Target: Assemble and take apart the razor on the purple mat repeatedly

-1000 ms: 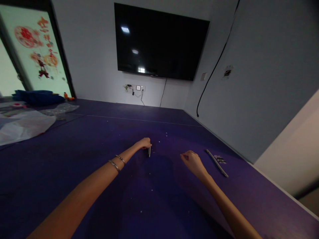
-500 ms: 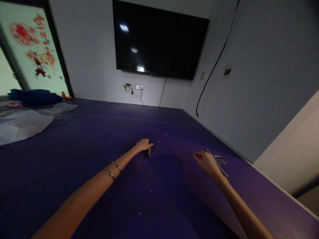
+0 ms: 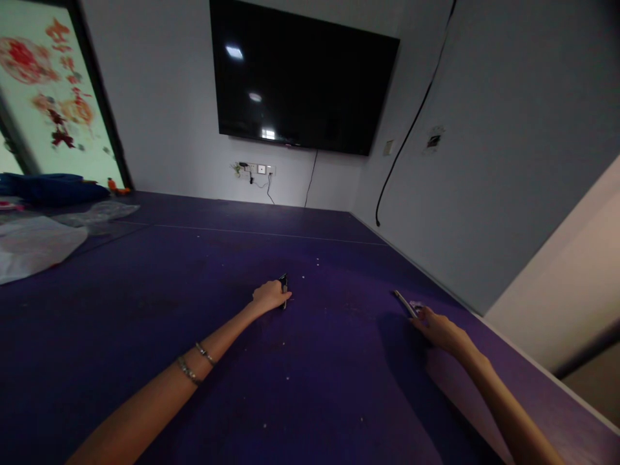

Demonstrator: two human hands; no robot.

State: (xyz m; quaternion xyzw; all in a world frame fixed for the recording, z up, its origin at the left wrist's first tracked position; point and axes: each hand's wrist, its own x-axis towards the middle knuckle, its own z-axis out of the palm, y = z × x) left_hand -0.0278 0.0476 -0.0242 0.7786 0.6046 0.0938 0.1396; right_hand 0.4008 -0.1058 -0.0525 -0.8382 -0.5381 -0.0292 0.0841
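Near the middle of the purple surface (image 3: 232,258), my left hand (image 3: 270,296) is closed around a small black and silver object (image 3: 284,281). Its dark end juts out past the fingers, and the palm hides the rest. Over to the right, my right hand (image 3: 438,329) has its thumb and fingers about a long thin grey bar (image 3: 403,302). The far end of that bar points away from me, while its near part lies hidden under the hand. Just beyond the fingertips shows a small shiny dark-marked piece (image 3: 416,305), mostly covered.
White specks dot the purple surface. At the left lie a white plastic bag (image 3: 41,242), clear film (image 3: 99,212) and dark blue cloth (image 3: 53,188). A large television (image 3: 303,77) hangs on the far wall, and a black cable (image 3: 411,126) dangles along the right wall.
My right hand has moved right and back onto the near part of the grey bar, covering most of the dark-marked piece. My left hand still holds its object, shifted slightly left and nearer.
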